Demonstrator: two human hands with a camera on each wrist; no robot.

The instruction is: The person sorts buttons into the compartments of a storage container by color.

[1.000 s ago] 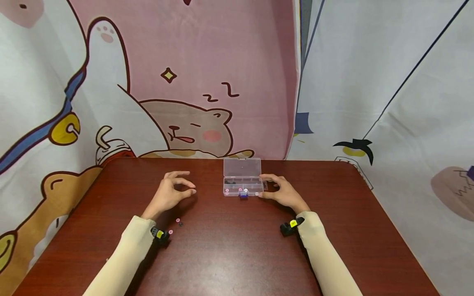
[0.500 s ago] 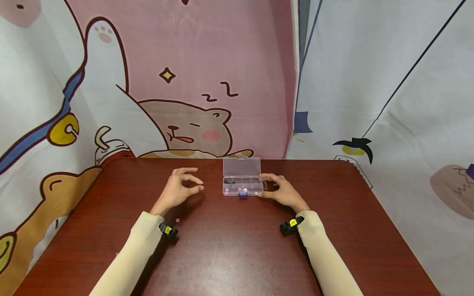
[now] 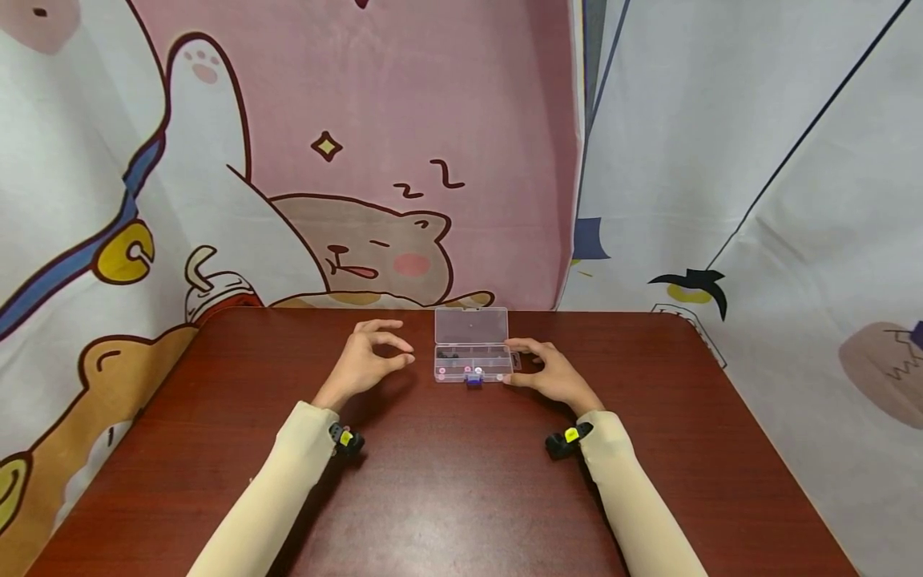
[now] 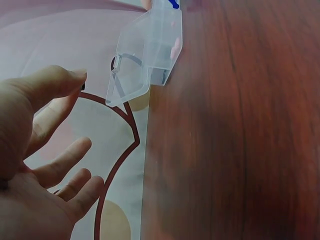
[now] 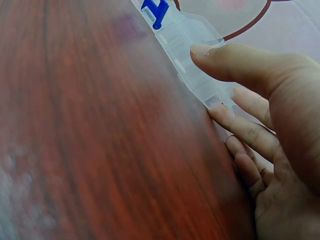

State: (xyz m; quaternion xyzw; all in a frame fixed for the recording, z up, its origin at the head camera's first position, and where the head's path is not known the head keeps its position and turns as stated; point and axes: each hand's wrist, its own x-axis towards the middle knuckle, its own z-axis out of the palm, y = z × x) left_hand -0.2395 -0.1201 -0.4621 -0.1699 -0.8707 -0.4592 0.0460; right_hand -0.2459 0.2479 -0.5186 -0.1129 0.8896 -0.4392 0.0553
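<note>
A clear plastic compartment box (image 3: 471,326) stands at the back of the table with its lid raised. Small pink beads (image 3: 442,371) lie in its front compartments, and dark bits (image 3: 447,354) in a rear left one. My right hand (image 3: 554,375) holds the box by its right end, thumb at the front corner. Left of the box, my left hand (image 3: 364,361) hovers over the table. Between its thumb and forefinger it pinches a tiny black bead (image 4: 83,86), mostly hidden by the fingertips. The other fingers are spread.
A blue clasp (image 3: 473,383) sticks out from the box's front edge. The reddish-brown wooden table (image 3: 461,481) reaches back to a cartoon-printed cloth (image 3: 461,96). My left forearm and wrist camera (image 3: 348,440) cover part of the table's left side.
My left hand has moved right and slightly back, closer to the box, still pinching. Loose beads on the table are now covered by my left wrist. My right hand stays at the box.
</note>
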